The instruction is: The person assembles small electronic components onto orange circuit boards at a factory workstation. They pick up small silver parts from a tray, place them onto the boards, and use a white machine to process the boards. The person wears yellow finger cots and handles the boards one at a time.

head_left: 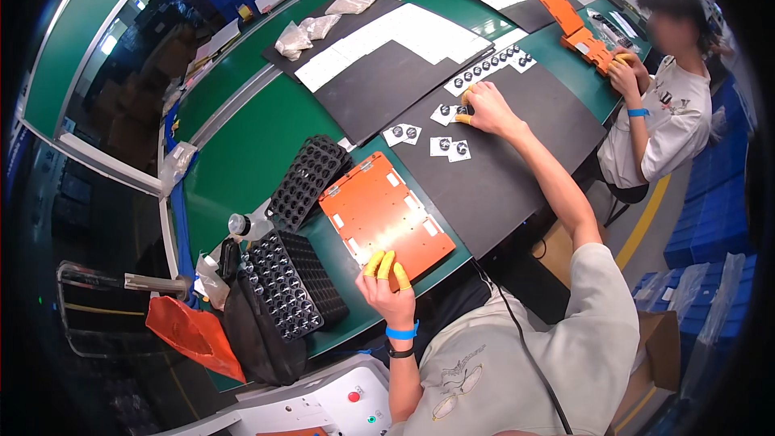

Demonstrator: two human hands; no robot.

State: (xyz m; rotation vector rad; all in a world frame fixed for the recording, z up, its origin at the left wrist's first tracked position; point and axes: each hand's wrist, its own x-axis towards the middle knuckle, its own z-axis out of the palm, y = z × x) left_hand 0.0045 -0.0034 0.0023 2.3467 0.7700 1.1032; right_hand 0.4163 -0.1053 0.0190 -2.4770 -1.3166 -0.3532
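An orange flat panel (386,214) with white rectangular patches lies on the green table before me. My left hand (389,295), in yellow finger cots, rests its stretched, parted fingertips on the panel's near left corner. Farther right, over a black mat, my right hand (491,109) reaches out with thumb and fingers pinched on a small white square card with a black round part (461,112). Its fingers partly cover that card. Similar cards lie around it: one beside the fingertips (443,115), a pair to the left (402,135) and a pair nearer me (450,148).
Black trays (282,282) of round parts stand left of the panel, another tray (309,182) leaning behind. A clear bottle (252,226) stands beside them. White card sheets (387,44) cover black boards at the back. A co-worker (658,105) at right handles an orange hinged piece (585,44).
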